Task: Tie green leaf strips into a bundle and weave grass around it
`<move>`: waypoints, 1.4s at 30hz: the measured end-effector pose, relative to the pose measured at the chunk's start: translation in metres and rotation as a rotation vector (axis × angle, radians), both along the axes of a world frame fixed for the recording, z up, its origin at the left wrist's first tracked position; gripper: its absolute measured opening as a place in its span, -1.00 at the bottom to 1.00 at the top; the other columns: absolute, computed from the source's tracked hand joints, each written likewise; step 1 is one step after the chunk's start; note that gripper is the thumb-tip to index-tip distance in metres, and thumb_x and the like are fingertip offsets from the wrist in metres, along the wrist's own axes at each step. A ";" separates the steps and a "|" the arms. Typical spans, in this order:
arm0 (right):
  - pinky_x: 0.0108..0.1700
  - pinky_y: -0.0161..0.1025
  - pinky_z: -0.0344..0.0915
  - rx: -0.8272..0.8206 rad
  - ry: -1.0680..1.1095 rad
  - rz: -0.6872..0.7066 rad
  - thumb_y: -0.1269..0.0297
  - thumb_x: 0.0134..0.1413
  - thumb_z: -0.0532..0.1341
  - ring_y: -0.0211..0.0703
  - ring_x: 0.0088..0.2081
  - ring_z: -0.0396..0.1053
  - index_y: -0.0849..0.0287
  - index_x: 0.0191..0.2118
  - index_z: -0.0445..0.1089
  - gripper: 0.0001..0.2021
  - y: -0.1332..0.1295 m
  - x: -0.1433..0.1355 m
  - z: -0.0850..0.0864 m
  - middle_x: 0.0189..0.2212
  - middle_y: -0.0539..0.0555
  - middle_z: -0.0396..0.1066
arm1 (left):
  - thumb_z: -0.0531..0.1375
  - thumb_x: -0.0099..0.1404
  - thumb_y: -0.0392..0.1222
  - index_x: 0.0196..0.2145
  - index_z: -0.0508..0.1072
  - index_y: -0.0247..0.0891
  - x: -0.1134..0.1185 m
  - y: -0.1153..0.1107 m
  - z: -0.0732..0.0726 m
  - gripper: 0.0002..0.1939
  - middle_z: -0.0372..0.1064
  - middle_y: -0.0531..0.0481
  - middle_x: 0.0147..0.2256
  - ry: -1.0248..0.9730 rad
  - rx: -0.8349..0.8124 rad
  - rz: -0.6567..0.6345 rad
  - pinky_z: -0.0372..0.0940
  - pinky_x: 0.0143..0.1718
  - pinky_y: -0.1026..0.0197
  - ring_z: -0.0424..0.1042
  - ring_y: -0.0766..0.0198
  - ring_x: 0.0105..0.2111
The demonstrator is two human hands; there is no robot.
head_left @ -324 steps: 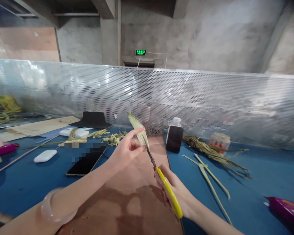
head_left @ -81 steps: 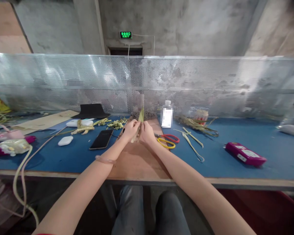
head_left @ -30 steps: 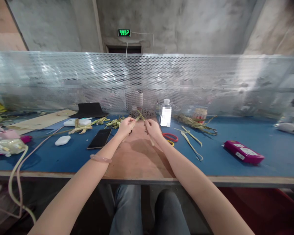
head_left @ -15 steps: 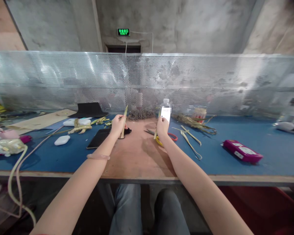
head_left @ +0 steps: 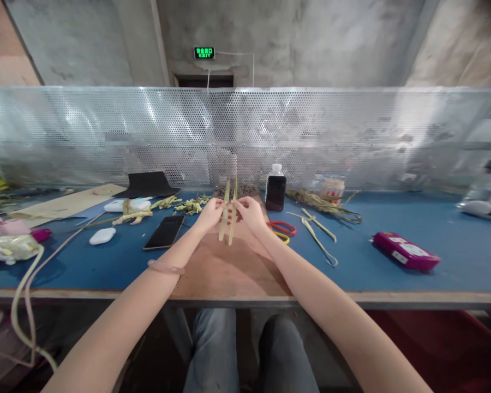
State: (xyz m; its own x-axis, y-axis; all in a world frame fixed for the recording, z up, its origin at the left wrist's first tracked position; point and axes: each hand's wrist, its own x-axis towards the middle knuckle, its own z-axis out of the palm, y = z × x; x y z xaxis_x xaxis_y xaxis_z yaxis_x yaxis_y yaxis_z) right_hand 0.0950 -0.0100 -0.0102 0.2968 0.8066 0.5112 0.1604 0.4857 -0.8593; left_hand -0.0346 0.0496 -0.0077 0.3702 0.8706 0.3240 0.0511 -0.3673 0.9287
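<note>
My left hand (head_left: pixel 210 216) pinches a flat pale-green plant strip (head_left: pixel 222 229) between thumb and fingers. A second strip, longer and narrower (head_left: pixel 231 232), is pinched in my right hand (head_left: pixel 250 213). Both strips stand nearly upright, side by side and close together, above a brown board (head_left: pixel 229 273). The fingers of the two hands almost meet, and I cannot tell whether they touch. Scissors with red and yellow handles (head_left: pixel 284 227) lie just right of my right wrist, their blades hidden behind my hand.
A black phone (head_left: pixel 163 233), white case (head_left: pixel 102 236) and plant scraps (head_left: pixel 193 204) lie left. Behind are coiled cord (head_left: pixel 245 190) and a bottle (head_left: pixel 276 168) with a dark panel in front. Rightward are loose strips (head_left: pixel 319 241), dried stalks (head_left: pixel 327 204) and a magenta packet (head_left: pixel 405 251).
My hands have come from apart to close together, bringing the two strips side by side. The bright screen in front of the bottle is now dark.
</note>
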 end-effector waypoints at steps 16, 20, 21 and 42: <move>-0.55 -0.36 0.20 0.072 -0.075 -0.125 0.19 0.06 0.10 -0.28 -0.54 0.25 0.13 -0.40 0.16 -0.86 0.000 -0.005 -0.005 -0.54 -0.08 0.23 | 0.03 0.32 -0.21 -0.26 0.17 -0.23 0.011 -0.026 0.009 -0.93 0.41 0.02 -0.48 -0.039 -0.084 -0.125 0.41 -0.51 0.06 0.46 0.22 -0.61; -0.53 -0.36 0.18 0.071 -0.096 -0.147 0.21 0.08 0.08 -0.29 -0.55 0.23 0.12 -0.39 0.14 -0.88 0.003 -0.004 -0.008 -0.55 -0.10 0.22 | 0.02 0.32 -0.24 -0.28 0.15 -0.22 0.012 -0.025 0.008 -0.95 0.40 0.05 -0.49 -0.042 -0.087 -0.116 0.40 -0.53 0.07 0.45 0.23 -0.63; -0.52 -0.36 0.17 0.071 -0.107 -0.151 0.22 0.08 0.08 -0.29 -0.55 0.22 0.12 -0.39 0.14 -0.88 0.003 -0.004 -0.008 -0.55 -0.10 0.22 | 0.02 0.32 -0.24 -0.28 0.15 -0.22 0.012 -0.024 0.007 -0.95 0.40 0.05 -0.49 -0.041 -0.088 -0.114 0.40 -0.54 0.07 0.45 0.23 -0.63; -0.42 -0.34 0.16 0.051 -0.247 -0.234 0.27 0.09 0.09 -0.27 -0.51 0.23 0.12 -0.44 0.17 -0.88 -0.001 0.002 -0.006 -0.55 -0.09 0.25 | 0.13 0.21 -0.31 -0.22 0.29 -0.27 0.010 -0.031 0.006 -0.84 0.40 -0.03 -0.32 -0.018 -0.051 -0.304 0.40 -0.53 0.19 0.47 0.27 -0.51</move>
State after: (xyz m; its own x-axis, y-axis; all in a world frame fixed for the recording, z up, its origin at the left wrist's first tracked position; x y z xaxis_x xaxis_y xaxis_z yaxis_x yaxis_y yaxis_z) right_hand 0.0974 -0.0106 -0.0162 0.3326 0.7028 0.6288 0.4731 0.4525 -0.7559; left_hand -0.0250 0.0190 -0.0020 0.6104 0.7365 0.2915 -0.0708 -0.3158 0.9462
